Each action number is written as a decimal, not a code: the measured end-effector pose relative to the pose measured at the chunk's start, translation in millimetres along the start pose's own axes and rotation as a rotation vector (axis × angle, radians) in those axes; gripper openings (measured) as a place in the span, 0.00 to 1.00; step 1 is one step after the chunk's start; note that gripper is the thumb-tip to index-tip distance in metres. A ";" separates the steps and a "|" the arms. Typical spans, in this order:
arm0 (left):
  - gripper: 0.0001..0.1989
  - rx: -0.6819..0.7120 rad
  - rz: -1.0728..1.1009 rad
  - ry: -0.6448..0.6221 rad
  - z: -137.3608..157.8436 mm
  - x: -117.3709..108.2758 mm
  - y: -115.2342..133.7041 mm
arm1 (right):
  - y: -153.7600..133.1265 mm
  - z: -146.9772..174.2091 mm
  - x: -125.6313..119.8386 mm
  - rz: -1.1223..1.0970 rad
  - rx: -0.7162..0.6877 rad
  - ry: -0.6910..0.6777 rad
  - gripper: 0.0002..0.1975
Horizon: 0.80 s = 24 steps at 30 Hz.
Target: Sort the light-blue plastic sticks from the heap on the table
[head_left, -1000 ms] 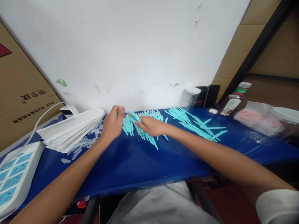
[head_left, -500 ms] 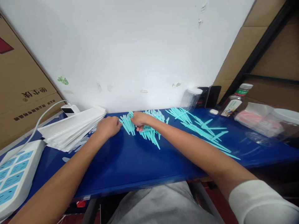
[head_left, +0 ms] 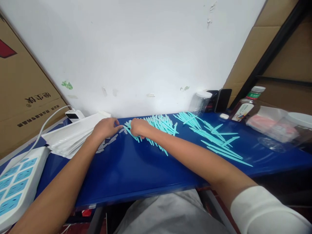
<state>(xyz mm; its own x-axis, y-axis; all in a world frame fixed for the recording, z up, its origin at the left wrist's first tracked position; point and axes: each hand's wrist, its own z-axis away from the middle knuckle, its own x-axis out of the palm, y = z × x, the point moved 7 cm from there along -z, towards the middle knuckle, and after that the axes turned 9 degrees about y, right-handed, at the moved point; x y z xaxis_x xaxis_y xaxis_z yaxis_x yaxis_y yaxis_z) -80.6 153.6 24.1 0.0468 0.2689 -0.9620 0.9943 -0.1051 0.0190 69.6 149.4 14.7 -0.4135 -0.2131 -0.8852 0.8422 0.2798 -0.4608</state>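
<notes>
My right hand (head_left: pixel 138 127) is curled closed at the left end of a heap of slim turquoise sticks (head_left: pixel 161 123). One turquoise stick (head_left: pixel 128 130) slants out to the left from under its fingers; the fingertips themselves are mostly hidden. To the left, my left hand (head_left: pixel 107 127) hovers low over the table with thumb and forefinger apart and nothing visible between them. Small clear plastic pieces, cap-like in shape (head_left: pixel 112 139), lie scattered beneath and beside it. A second, looser spread of turquoise sticks (head_left: pixel 216 138) lies further right.
A stack of white plastic bags (head_left: pixel 70 136) lies left on the blue table (head_left: pixel 136 172), beyond a white power strip (head_left: pixel 24 182). A clear jar (head_left: pixel 198 104), phones (head_left: pixel 223 100), a brown bottle (head_left: pixel 243 109) and a pink-filled packet (head_left: pixel 268 125) stand right. White wall behind.
My left hand has shifted left and its fingers have parted. My right hand has moved slightly left and down. More clear pieces show near my left hand.
</notes>
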 end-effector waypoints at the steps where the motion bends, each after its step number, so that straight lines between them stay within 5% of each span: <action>1: 0.24 0.004 0.006 -0.021 0.5 2.1 1.5 | -0.3 3.2 -2.4 0.041 -0.022 0.023 0.10; 6: 0.28 0.003 -0.029 -0.081 4.9 14.3 10.2 | 2.6 27.6 -26.3 0.213 -0.109 0.118 0.12; 10: 0.26 0.024 -0.018 -0.077 5.7 20.1 16.8 | 33.1 47.1 -59.6 0.224 -0.132 0.172 0.16; 18: 0.28 0.065 0.083 -0.130 2.2 25.2 13.8 | 206.9 69.9 -150.0 0.283 0.072 0.552 0.15; 24: 0.31 -0.008 0.147 -0.199 1.1 25.3 1.3 | 304.6 80.4 -156.2 0.232 0.075 0.250 0.25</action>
<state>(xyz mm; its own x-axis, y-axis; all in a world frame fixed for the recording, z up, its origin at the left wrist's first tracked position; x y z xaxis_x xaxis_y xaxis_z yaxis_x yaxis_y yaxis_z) -78.3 159.3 -0.4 0.1723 0.0576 -0.9834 0.9789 -0.1211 0.1644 418.6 192.6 17.7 -0.2719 0.0863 -0.9584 0.9430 0.2226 -0.2475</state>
